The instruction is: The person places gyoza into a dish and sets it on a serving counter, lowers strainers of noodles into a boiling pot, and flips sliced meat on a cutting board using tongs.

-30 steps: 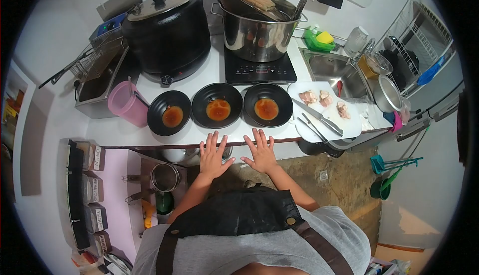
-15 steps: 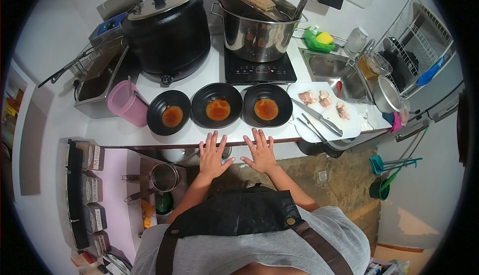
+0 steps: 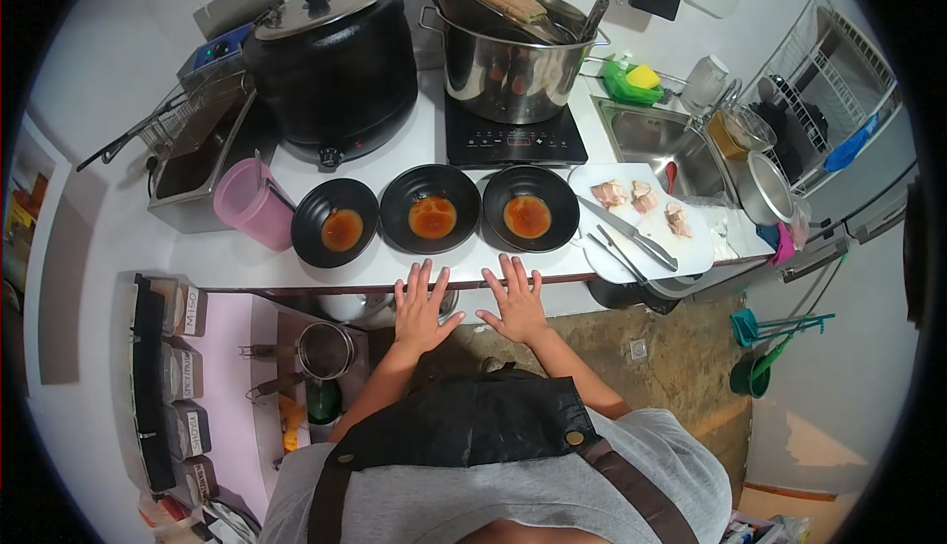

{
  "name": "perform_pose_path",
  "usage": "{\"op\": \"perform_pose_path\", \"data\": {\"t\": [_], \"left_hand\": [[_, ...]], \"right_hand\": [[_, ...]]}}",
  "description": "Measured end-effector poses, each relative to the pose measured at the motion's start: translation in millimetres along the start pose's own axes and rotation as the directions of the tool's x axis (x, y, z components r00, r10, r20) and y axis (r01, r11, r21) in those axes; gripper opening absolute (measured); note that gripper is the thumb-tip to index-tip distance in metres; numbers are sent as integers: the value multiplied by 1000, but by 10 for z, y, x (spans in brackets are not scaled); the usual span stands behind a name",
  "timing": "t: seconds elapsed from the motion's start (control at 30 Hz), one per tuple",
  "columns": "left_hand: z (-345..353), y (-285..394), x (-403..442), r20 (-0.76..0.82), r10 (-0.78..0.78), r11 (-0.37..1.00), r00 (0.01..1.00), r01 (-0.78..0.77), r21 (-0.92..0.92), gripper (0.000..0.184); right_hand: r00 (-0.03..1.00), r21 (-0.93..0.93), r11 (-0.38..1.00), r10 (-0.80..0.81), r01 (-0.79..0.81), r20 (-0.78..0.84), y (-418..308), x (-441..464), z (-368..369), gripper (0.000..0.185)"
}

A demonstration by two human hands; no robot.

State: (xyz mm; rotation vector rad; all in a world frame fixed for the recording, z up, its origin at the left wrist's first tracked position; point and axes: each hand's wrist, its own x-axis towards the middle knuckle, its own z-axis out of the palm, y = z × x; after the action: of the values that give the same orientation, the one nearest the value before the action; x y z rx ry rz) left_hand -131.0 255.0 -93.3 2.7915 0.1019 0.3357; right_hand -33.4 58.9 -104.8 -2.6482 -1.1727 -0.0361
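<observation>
My left hand (image 3: 422, 309) and my right hand (image 3: 514, 303) lie flat at the counter's front edge, fingers spread, holding nothing. Just beyond them stand three black bowls, each with reddish-brown liquid in the bottom: the left bowl (image 3: 316, 211), the middle bowl (image 3: 400, 233) and the right bowl (image 3: 505, 233). My left hand is nearest the middle bowl, my right hand nearest the right one; neither touches a bowl. To the right, a white cutting board (image 3: 621, 256) carries several pieces of meat (image 3: 644, 197), a knife (image 3: 646, 245) and metal tongs (image 3: 619, 254).
Behind the bowls are a black soup kettle (image 3: 335, 71) and a steel stockpot (image 3: 508, 80) on an induction cooker (image 3: 518, 140). A pink pitcher (image 3: 247, 204) stands beside a fryer (image 3: 187, 204). At right are a sink (image 3: 651, 130), a steel pot (image 3: 767, 189) and a dish rack (image 3: 824, 80).
</observation>
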Motion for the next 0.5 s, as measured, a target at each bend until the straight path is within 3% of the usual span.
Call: {"op": "perform_pose_path", "data": {"t": [0.5], "left_hand": [[5, 1, 2, -3, -3, 1000, 1000, 3, 8, 80]], "right_hand": [[1000, 7, 1000, -5, 5, -8, 6, 2, 4, 77]]}}
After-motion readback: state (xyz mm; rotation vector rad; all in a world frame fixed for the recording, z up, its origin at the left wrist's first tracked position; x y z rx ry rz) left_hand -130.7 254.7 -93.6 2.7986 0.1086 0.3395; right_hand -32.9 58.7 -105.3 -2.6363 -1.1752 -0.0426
